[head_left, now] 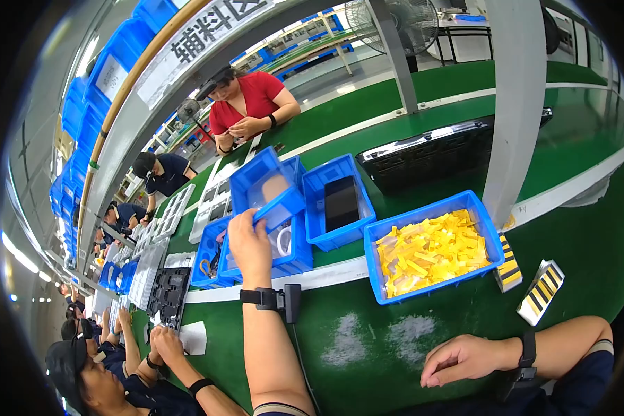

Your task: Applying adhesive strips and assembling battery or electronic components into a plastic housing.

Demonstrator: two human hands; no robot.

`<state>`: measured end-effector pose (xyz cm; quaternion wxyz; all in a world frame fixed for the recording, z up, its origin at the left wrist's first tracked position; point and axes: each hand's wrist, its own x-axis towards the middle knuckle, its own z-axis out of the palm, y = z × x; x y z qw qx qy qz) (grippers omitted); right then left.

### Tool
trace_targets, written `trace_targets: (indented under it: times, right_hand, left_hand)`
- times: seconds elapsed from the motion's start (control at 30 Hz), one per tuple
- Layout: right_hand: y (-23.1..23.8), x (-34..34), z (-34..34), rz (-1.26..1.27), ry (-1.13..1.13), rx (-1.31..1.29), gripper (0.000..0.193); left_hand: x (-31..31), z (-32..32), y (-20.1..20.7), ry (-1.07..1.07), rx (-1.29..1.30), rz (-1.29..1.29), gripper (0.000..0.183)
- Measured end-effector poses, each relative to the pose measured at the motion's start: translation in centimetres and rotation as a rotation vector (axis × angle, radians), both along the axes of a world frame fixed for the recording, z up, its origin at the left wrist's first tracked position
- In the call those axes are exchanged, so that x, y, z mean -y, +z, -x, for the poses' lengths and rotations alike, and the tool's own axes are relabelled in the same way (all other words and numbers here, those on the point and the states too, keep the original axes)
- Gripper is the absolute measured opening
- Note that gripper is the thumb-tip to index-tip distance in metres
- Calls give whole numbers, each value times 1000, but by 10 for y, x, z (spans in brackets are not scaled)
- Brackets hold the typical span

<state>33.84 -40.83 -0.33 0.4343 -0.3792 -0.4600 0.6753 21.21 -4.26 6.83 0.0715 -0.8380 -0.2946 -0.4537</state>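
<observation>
My left hand (pixel 250 243) reaches up to a small blue plastic bin (pixel 246 182), its fingers closed on the near edge. That bin sits tilted on top of other blue bins, with a flat brownish piece inside. Below it, another blue bin (pixel 299 258) holds a white ring-shaped item, partly hidden by my hand. On the green table my right hand (pixel 464 359) rests with its fingers loosely bent and nothing visible in them. In front of it stands a blue bin (pixel 433 295) full of small yellow strips.
A blue bin (pixel 340 239) with a dark flat panel stands mid-table. Two yellow-black striped blocks (pixel 542 292) lie at the right. A grey post (pixel 516 118) rises beside a long dark part (pixel 430 163). Co-workers sit at left and across; a black tray (pixel 168 295) is at left.
</observation>
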Motion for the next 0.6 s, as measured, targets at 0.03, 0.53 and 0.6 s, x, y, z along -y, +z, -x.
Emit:
trace_targets:
  times: [0.03,0.53,0.6]
  right_hand:
    - [0,0,-1,-24,2,8,16]
    - [8,0,2,-49,32,101,16]
    - [8,0,4,-50,32,100,16]
  left_hand:
    - [-4,5,-1,31,-5,-17,22]
    - [50,-91,3,-211,-302,330,32]
    - [32,-112,-11,-165,-396,399,40]
